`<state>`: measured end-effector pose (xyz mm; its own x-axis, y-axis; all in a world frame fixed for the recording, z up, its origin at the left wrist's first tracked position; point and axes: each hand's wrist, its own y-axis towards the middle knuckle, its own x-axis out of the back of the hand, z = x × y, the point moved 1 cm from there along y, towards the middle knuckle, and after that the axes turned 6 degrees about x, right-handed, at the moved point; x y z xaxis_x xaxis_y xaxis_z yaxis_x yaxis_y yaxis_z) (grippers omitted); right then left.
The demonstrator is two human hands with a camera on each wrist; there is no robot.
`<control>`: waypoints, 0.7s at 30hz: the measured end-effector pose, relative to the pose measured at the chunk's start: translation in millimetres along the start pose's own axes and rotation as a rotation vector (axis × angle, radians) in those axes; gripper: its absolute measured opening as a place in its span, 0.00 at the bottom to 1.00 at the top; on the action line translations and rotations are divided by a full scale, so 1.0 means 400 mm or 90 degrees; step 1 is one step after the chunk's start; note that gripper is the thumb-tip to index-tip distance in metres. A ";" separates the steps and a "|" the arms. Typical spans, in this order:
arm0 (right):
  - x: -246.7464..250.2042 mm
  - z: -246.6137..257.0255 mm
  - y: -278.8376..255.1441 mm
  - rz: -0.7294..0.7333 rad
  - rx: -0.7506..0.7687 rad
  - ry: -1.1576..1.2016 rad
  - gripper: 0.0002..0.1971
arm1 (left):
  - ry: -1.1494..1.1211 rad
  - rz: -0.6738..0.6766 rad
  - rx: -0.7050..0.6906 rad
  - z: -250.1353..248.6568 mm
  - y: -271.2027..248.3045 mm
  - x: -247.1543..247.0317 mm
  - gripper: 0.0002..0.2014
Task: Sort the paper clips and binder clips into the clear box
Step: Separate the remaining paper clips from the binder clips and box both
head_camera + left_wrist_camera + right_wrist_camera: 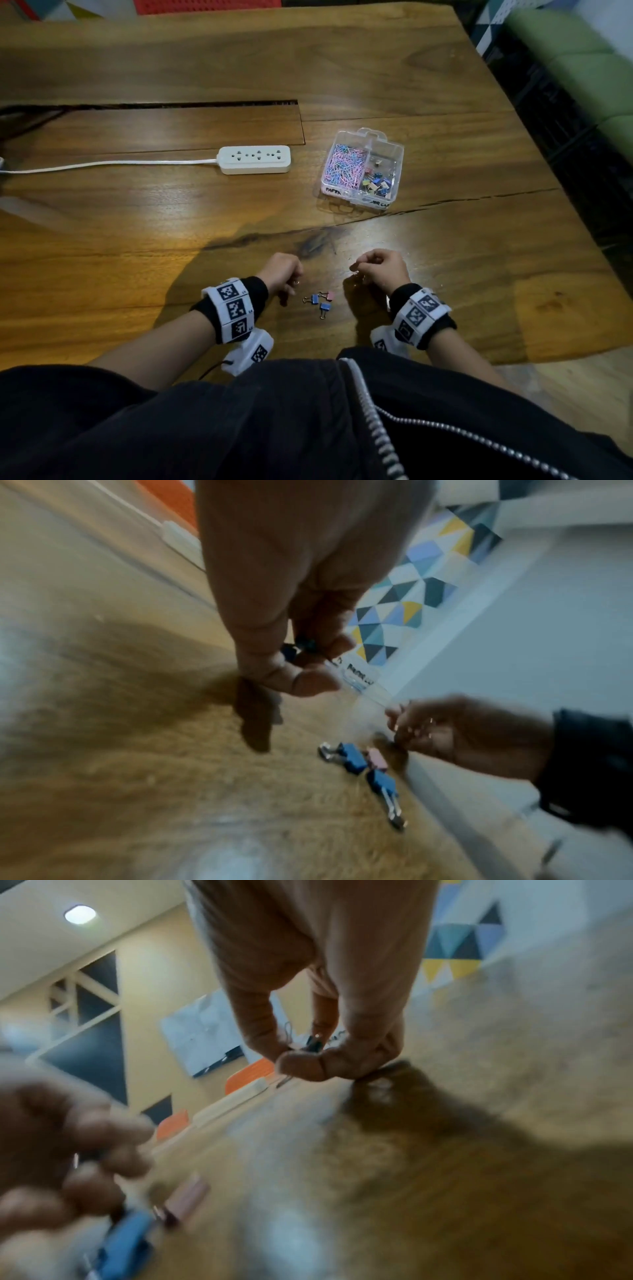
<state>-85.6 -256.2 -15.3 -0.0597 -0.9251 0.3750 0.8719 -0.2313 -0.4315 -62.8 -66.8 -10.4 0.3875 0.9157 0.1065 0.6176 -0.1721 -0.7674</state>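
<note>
Three small binder clips lie on the wooden table between my hands: a blue one (313,299), a pink one (329,295) and another blue one (325,307). My left hand (289,275) is curled just left of them and grips small blue binder clips (297,647) in its fingers. Just right of them, my right hand (364,267) pinches several binder clips (313,1043), their wire handles sticking out. The clear box (394,150) stands further back on the right. Pink and blue paper clips fill its left compartment, and binder clips lie in its right one.
A white power strip (255,159) lies left of the box, its cord running off to the left. A long slot (171,104) cuts the table behind it. The table's right edge drops off beside a green seat (582,68).
</note>
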 end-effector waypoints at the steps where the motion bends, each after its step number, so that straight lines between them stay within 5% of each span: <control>1: 0.006 0.003 -0.003 0.004 -0.023 0.099 0.08 | 0.031 -0.006 -0.009 0.005 0.001 -0.007 0.14; 6: 0.040 0.022 -0.025 0.071 -0.133 0.509 0.06 | 0.314 0.006 -0.103 0.022 0.007 -0.027 0.14; 8: 0.045 0.025 -0.030 0.092 -0.163 0.583 0.05 | 0.420 0.007 -0.156 0.022 0.001 -0.028 0.05; 11: 0.044 0.023 -0.026 0.112 -0.212 0.651 0.05 | 0.563 0.053 -0.199 0.032 0.000 -0.026 0.19; 13: 0.042 0.021 -0.024 0.151 -0.221 0.615 0.05 | 0.634 0.041 -0.230 0.035 0.004 -0.026 0.20; 17: 0.035 0.015 -0.021 0.213 -0.213 0.540 0.08 | 0.647 0.033 -0.252 0.036 0.006 -0.028 0.11; 21: 0.019 0.016 -0.019 0.186 -0.127 0.385 0.07 | 0.333 0.072 -0.136 0.033 0.013 -0.012 0.08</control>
<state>-89.4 -259.8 -4.0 -0.1469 -0.9496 -0.2769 0.7909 0.0553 -0.6094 -70.5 -67.1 -23.3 0.7126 0.5950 0.3717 0.6563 -0.3783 -0.6528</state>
